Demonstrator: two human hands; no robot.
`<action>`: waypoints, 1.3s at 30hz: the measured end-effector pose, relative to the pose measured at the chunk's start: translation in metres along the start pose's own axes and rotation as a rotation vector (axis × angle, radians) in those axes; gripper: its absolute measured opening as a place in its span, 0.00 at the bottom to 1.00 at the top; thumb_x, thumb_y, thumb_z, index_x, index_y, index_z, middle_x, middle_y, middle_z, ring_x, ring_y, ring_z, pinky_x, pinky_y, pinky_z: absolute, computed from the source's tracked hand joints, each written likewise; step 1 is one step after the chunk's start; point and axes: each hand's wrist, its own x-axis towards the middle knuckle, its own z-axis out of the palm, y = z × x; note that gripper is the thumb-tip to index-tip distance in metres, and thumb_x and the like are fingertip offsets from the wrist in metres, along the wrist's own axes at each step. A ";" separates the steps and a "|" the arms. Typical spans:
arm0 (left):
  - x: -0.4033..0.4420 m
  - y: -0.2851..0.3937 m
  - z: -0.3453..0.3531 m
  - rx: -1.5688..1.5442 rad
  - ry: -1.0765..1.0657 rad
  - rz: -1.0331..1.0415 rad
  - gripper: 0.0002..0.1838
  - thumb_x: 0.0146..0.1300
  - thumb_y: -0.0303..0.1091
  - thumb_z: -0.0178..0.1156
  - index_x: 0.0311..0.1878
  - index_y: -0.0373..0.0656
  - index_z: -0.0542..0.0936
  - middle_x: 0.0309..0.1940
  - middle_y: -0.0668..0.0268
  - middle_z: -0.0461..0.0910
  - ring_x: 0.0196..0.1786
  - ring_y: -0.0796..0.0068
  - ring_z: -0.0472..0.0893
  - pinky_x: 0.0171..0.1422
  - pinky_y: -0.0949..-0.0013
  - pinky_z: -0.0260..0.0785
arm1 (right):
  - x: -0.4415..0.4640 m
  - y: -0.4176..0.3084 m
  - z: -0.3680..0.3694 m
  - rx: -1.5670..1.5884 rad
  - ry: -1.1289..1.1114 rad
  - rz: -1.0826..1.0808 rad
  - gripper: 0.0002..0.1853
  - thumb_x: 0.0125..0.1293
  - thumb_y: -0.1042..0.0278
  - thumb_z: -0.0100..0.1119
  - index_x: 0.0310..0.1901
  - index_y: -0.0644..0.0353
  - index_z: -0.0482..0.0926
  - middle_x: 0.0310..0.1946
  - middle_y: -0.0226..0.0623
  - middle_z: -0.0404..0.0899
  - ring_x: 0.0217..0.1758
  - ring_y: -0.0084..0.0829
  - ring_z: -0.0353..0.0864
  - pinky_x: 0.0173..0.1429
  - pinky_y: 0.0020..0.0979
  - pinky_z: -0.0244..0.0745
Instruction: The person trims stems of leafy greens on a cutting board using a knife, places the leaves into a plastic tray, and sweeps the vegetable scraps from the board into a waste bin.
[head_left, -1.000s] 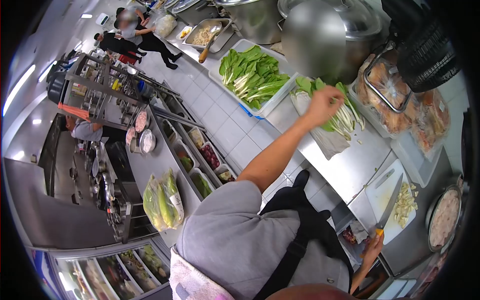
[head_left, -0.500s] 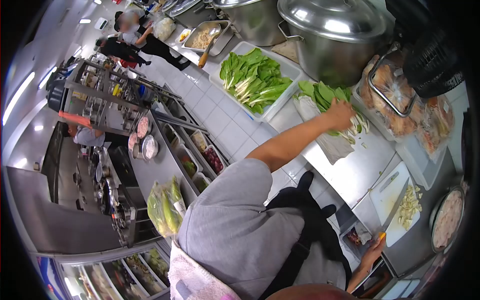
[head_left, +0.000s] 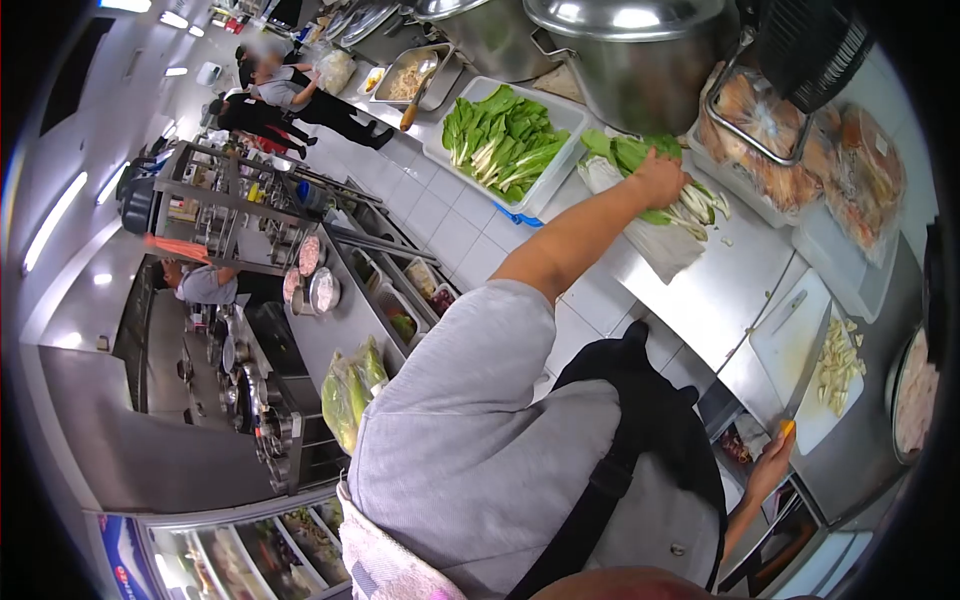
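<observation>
My left hand (head_left: 660,180) is closed around a bunch of leafy greens with white stalks, which look like bok choy (head_left: 690,208). The bunch lies partly on a greyish sheet (head_left: 668,250) on the steel counter, its leaves pointing toward the big pot. Lower down, my right hand (head_left: 770,465) grips a knife by its orange handle (head_left: 788,427). The knife's blade extends over a white cutting board (head_left: 800,330), near chopped pale pieces (head_left: 838,370). A second, small knife (head_left: 790,310) rests on the board.
More greens fill a plastic tray (head_left: 580,125). Near it stand a lidded steel pot (head_left: 640,75), bagged food (head_left: 760,130) and a metal pan (head_left: 455,75) of shredded food. A bowl (head_left: 900,400) sits beyond the board. Co-workers (head_left: 285,95) stand farther off. A bag of vegetables (head_left: 350,390) lies behind me.
The whole view has shifted, with the counter now higher in the picture. My left hand stays at the greens, and their stalks look more gathered. My right hand keeps its knife.
</observation>
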 end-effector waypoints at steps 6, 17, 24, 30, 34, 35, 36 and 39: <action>-0.028 0.006 -0.043 -0.027 0.167 -0.186 0.24 0.68 0.31 0.58 0.67 0.43 0.75 0.65 0.53 0.77 0.73 0.48 0.70 0.80 0.26 0.49 | 0.007 0.012 -0.001 0.055 -0.009 -0.023 0.24 0.85 0.57 0.46 0.77 0.53 0.68 0.26 0.30 0.68 0.28 0.23 0.67 0.33 0.31 0.67; -0.075 0.127 -0.084 -0.163 0.509 -0.026 0.16 0.68 0.36 0.59 0.56 0.41 0.77 0.53 0.49 0.82 0.63 0.47 0.78 0.74 0.29 0.57 | 0.025 0.007 -0.018 0.195 -0.229 0.019 0.24 0.84 0.55 0.48 0.72 0.58 0.74 0.40 0.36 0.84 0.40 0.30 0.81 0.47 0.34 0.77; -0.041 0.281 -0.024 -0.408 0.265 0.117 0.24 0.62 0.42 0.69 0.59 0.43 0.82 0.54 0.50 0.83 0.59 0.48 0.81 0.66 0.45 0.68 | 0.025 0.008 -0.047 0.237 -0.264 0.064 0.24 0.83 0.51 0.45 0.65 0.61 0.77 0.34 0.44 0.82 0.34 0.37 0.81 0.45 0.40 0.76; -0.047 0.296 0.020 -0.358 0.337 0.148 0.35 0.55 0.45 0.77 0.68 0.57 0.80 0.68 0.51 0.75 0.70 0.49 0.72 0.73 0.45 0.63 | 0.013 -0.020 -0.055 0.120 -0.175 -0.013 0.23 0.82 0.53 0.47 0.70 0.55 0.75 0.32 0.44 0.83 0.33 0.36 0.84 0.44 0.39 0.78; -0.047 0.311 0.012 -0.367 0.526 0.131 0.34 0.49 0.47 0.80 0.61 0.51 0.84 0.67 0.51 0.76 0.68 0.49 0.74 0.74 0.48 0.61 | 0.014 -0.024 -0.056 0.103 -0.186 -0.036 0.23 0.82 0.54 0.47 0.70 0.54 0.75 0.38 0.49 0.86 0.37 0.41 0.86 0.47 0.41 0.79; -0.044 0.311 0.011 -0.322 0.569 0.149 0.34 0.48 0.47 0.81 0.60 0.51 0.84 0.66 0.52 0.76 0.67 0.50 0.75 0.73 0.48 0.61 | 0.013 -0.026 -0.059 0.108 -0.184 -0.027 0.23 0.82 0.54 0.46 0.70 0.55 0.75 0.40 0.51 0.87 0.40 0.44 0.87 0.49 0.42 0.79; -0.041 0.312 0.011 -0.278 0.611 0.165 0.33 0.48 0.48 0.81 0.59 0.50 0.83 0.65 0.52 0.76 0.66 0.50 0.75 0.73 0.48 0.61 | 0.012 -0.027 -0.061 0.112 -0.183 -0.018 0.23 0.82 0.54 0.46 0.70 0.55 0.75 0.42 0.53 0.87 0.43 0.47 0.88 0.51 0.43 0.79; -0.027 0.313 0.006 -0.488 0.206 0.102 0.38 0.47 0.49 0.82 0.62 0.52 0.81 0.61 0.54 0.76 0.67 0.55 0.73 0.73 0.48 0.58 | 0.017 -0.015 -0.054 0.089 -0.107 -0.131 0.23 0.82 0.56 0.48 0.71 0.56 0.75 0.25 0.35 0.75 0.29 0.28 0.76 0.39 0.33 0.73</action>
